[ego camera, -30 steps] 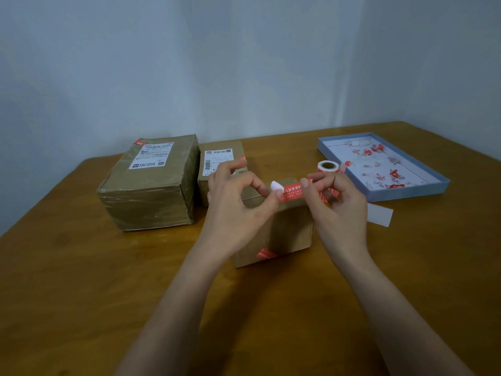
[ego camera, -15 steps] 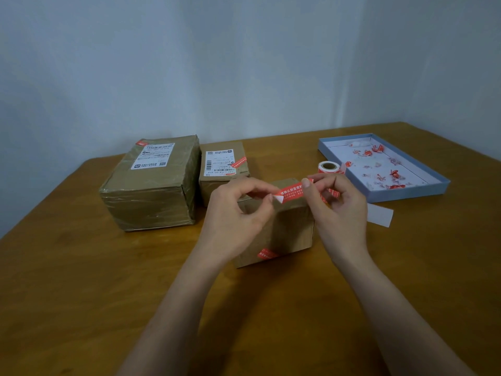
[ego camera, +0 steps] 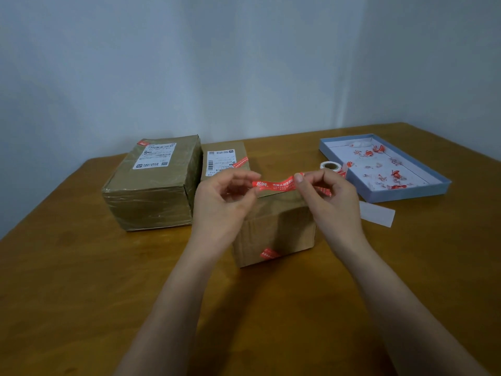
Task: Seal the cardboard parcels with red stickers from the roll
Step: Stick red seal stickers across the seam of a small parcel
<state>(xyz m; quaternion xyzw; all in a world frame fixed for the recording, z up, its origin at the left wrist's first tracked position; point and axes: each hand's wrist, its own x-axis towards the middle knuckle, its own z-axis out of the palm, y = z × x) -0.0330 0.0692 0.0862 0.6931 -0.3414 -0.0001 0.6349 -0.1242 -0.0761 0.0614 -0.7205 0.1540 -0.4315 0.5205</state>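
Currently stretched flat between both hands, above frame centre: red sticker (ego camera: 273,183), printed side toward the camera. Pinched at its left end by left hand (ego camera: 222,204), thumb and fingertips closed on the strip; pinched at its right end by right hand (ego camera: 329,198), remaining fingers curled. Held taut, probably to keep the adhesive from folding on itself and to allow alignment before contact. Poised just over the top far edge of the near parcel (ego camera: 276,226); contact not discernible. Already one red seal low on that parcel's front face. Two more parcels left of centre, large parcel (ego camera: 154,185) and small parcel (ego camera: 225,161), each carrying a red sticker. Sticker roll (ego camera: 329,166) right of centre, close for reach. Blue tray (ego camera: 439,185) at right, holding red scraps; white backing strip (ego camera: 376,214) on table (ego camera: 81,294) beside it.
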